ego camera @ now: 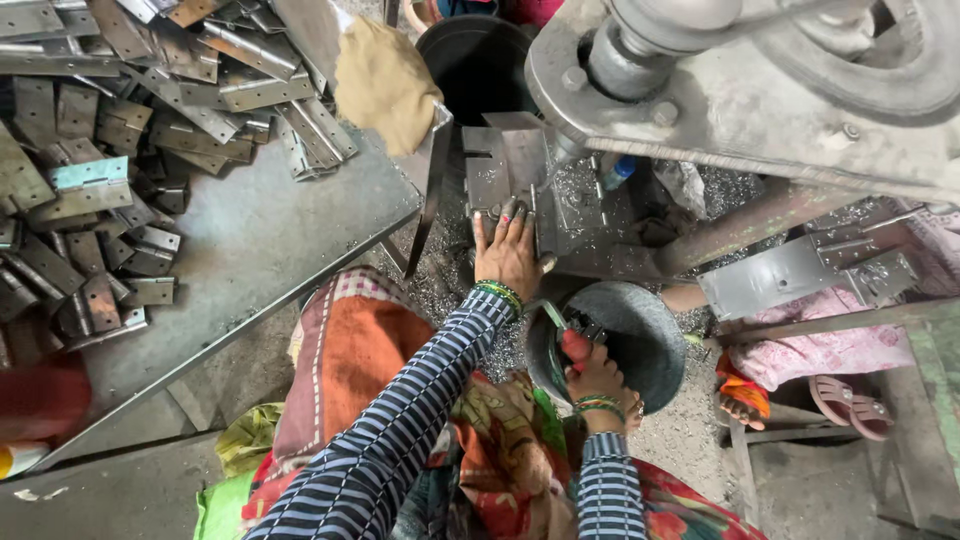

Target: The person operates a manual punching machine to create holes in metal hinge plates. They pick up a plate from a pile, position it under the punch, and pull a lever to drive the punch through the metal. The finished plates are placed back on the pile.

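Observation:
My left hand [508, 252] reaches forward to the bed of a metal press [740, 95]. Its fingertips rest on a flat grey metal piece [500, 170] lying under the press head. My right hand [597, 375] is down inside a round dark metal bowl [650, 335] on the floor, fingers curled among small metal parts, with a red cover on one fingertip. What those fingers grip is hidden. Both arms wear striped blue sleeves and green bangles.
A steel sheet table [250, 240] at left carries a heap of several metal hinge plates [120, 130]. A tan cloth [385, 80] hangs over its corner beside a black bucket [475, 60]. Metal shavings cover the floor. Another person's foot [742, 405] and a sandal [850, 405] are at right.

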